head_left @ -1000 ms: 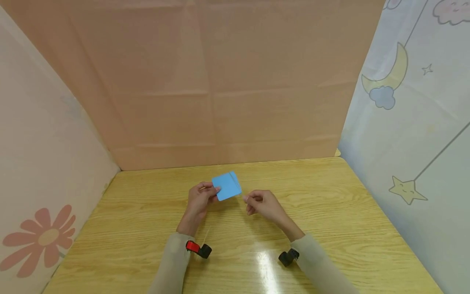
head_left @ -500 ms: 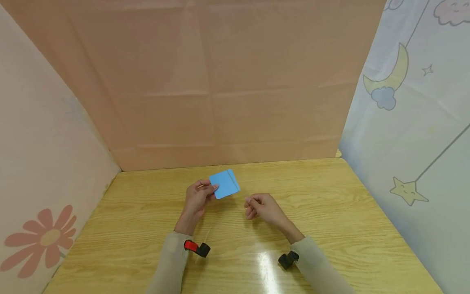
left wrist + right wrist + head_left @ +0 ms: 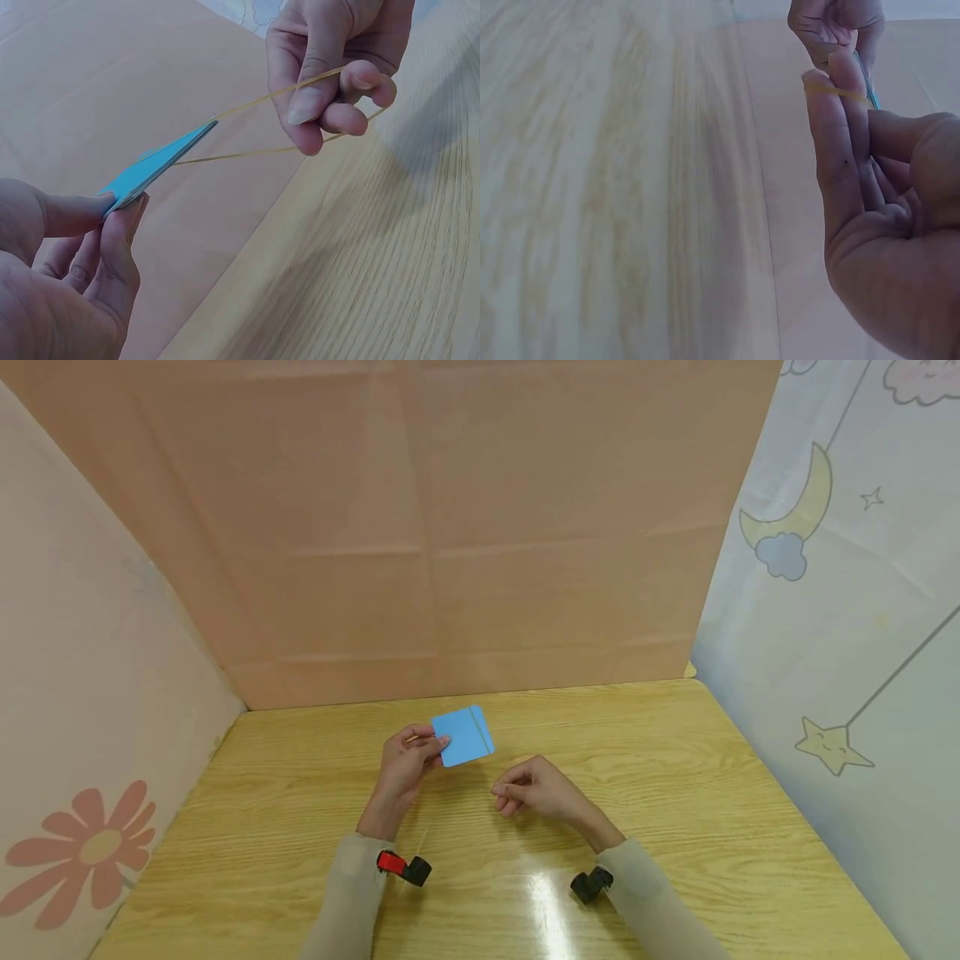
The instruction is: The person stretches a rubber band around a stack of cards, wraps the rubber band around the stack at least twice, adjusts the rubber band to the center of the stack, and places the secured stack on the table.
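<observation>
My left hand (image 3: 405, 764) pinches a thin stack of blue square cards (image 3: 459, 737) by its left edge, thumb on top and fingers beneath. The cards have rounded corners and are held above the table, tilted. A yellowish rubber band (image 3: 247, 103) runs round the stack near its right edge, showing as a line across the blue face in the head view. To the right and a little nearer, my right hand (image 3: 540, 789) has the band's other end looped over its curled fingers. Two strands stretch between the cards and those fingers in the left wrist view.
The wood-grain table (image 3: 645, 760) lies under both hands. An orange-pink sheet (image 3: 450, 568) stands along its back edge, with patterned panels at left and right. Each wrist wears a small black camera, the left camera (image 3: 417, 871) on a strap with a red part.
My right hand has shifted slightly toward me, away from the cards' near right corner. The left hand and the blue cards have hardly moved.
</observation>
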Available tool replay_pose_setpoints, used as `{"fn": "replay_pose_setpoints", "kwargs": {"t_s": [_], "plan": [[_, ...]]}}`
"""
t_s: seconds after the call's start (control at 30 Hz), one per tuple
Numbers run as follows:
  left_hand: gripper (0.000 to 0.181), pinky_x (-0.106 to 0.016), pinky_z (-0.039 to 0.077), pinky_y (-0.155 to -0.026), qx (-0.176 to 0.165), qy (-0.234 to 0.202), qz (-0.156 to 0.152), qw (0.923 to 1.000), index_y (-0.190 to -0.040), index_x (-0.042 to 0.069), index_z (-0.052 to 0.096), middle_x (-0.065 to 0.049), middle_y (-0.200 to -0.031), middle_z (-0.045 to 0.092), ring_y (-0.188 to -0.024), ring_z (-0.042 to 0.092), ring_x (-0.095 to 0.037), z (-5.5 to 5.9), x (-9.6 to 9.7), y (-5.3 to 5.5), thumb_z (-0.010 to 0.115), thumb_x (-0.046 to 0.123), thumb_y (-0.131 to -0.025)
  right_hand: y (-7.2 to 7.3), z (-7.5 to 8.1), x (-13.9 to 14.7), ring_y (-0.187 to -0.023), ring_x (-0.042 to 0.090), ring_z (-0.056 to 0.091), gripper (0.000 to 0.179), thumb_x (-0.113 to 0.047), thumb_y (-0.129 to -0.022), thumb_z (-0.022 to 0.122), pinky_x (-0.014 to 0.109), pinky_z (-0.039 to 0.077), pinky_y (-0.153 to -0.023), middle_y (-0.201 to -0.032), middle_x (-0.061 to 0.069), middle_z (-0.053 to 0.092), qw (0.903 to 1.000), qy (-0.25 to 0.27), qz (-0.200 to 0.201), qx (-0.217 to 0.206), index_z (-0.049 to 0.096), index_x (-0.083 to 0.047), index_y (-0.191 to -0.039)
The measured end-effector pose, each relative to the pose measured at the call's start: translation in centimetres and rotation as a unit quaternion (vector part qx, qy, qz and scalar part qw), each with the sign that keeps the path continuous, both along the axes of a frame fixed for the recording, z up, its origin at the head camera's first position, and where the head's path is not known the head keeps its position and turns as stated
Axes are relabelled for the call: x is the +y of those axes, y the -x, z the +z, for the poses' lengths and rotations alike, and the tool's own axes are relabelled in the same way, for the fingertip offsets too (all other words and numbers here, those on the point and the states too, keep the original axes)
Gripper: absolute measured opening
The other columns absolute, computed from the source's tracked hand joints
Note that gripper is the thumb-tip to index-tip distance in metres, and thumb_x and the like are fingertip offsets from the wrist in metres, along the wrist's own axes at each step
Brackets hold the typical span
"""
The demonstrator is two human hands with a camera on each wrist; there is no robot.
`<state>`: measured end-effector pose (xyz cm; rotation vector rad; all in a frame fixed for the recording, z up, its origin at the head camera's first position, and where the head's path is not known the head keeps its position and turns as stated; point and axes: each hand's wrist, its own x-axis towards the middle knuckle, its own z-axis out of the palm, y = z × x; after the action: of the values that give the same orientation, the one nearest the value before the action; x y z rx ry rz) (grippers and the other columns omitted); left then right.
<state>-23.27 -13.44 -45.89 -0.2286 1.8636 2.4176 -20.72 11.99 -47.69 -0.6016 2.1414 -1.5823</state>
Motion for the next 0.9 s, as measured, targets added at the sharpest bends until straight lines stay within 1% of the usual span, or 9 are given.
{"fn": "replay_pose_setpoints", "kwargs": {"t_s": [0.13,0.37,0.53,0.57,0.7,0.8,0.87,0.9], "plan": [[0.017,-0.023,0.059,-0.065,0.003,-0.003,0.003,1.0000,-0.100,0.006,0.062,0.003,-0.076,0.074,-0.063,0.068,-0.010,0.0,0.1,-0.1,0.073,-0.006,-0.094,0.0,-0.2,0.0,-0.076,0.015,0.078,0.028,-0.013,-0.105,0.065,0.042,0.067,-0.074,-0.097,0.023,0.080,1.0000,0.009,0.000,-0.002,0.075,0.011,-0.115],[0.018,-0.023,0.059,-0.064,0.006,-0.008,0.011,0.9999,-0.100,0.006,0.062,0.002,-0.076,0.075,-0.064,0.068,-0.010,-0.2,0.2,-0.2,0.073,-0.007,-0.094,0.0,-0.5,0.1,-0.072,0.014,0.078,0.031,-0.016,-0.103,0.069,0.041,0.067,-0.070,-0.097,0.027,0.079,0.9997,0.016,-0.017,0.006,0.075,0.010,-0.117],[0.018,-0.023,0.059,-0.063,0.013,-0.019,0.013,0.9996,-0.097,0.007,0.063,0.002,-0.077,0.074,-0.066,0.070,-0.011,-0.3,0.5,-0.3,0.072,-0.008,-0.094,-0.1,-0.4,0.0,-0.068,0.011,0.077,0.032,-0.019,-0.101,0.072,0.040,0.067,-0.069,-0.098,0.030,0.078,0.9992,0.029,-0.025,0.001,0.077,0.010,-0.115],[0.018,-0.024,0.059,-0.063,0.014,-0.021,0.015,0.9996,-0.097,0.006,0.063,0.002,-0.076,0.074,-0.066,0.070,-0.011,-0.4,0.5,-0.3,0.072,-0.008,-0.094,-0.1,-0.4,0.0,-0.067,0.010,0.076,0.031,-0.019,-0.101,0.073,0.039,0.067,-0.068,-0.098,0.030,0.078,0.9992,0.031,-0.027,-0.001,0.077,0.009,-0.114],[0.017,-0.024,0.060,-0.064,0.015,-0.020,0.025,0.9994,-0.098,0.006,0.062,0.003,-0.074,0.071,-0.063,0.067,-0.010,-0.5,0.8,-0.1,0.073,-0.007,-0.094,-0.3,-0.5,-0.2,-0.061,0.011,0.073,0.032,-0.024,-0.099,0.076,0.037,0.066,-0.064,-0.087,0.021,0.079,0.9985,0.041,-0.036,-0.004,0.080,0.007,-0.107],[0.018,-0.023,0.059,-0.061,0.013,-0.022,0.036,0.9990,-0.096,0.007,0.063,0.003,-0.072,0.070,-0.061,0.066,-0.010,-0.6,1.0,-0.1,0.073,-0.007,-0.093,-0.4,-0.6,-0.3,-0.065,0.011,0.073,0.039,-0.028,-0.100,0.074,0.037,0.066,-0.068,-0.090,0.023,0.078,0.9978,0.061,-0.025,-0.006,0.079,0.012,-0.099],[0.017,-0.022,0.058,-0.060,0.012,-0.021,0.040,0.9989,-0.095,0.006,0.063,0.003,-0.071,0.070,-0.060,0.066,-0.010,-0.7,1.1,0.0,0.074,-0.007,-0.093,-0.4,-0.6,-0.4,-0.071,0.011,0.075,0.046,-0.029,-0.103,0.070,0.036,0.067,-0.072,-0.097,0.030,0.077,0.9968,0.079,-0.007,-0.006,0.077,0.015,-0.095],[0.017,-0.022,0.058,-0.059,0.012,-0.020,0.040,0.9989,-0.094,0.006,0.063,0.003,-0.071,0.070,-0.060,0.067,-0.010,-0.7,1.2,0.0,0.074,-0.007,-0.093,-0.4,-0.6,-0.4,-0.079,0.010,0.077,0.049,-0.030,-0.105,0.067,0.036,0.067,-0.074,-0.100,0.033,0.076,0.9959,0.090,0.003,-0.005,0.076,0.016,-0.094]]}}
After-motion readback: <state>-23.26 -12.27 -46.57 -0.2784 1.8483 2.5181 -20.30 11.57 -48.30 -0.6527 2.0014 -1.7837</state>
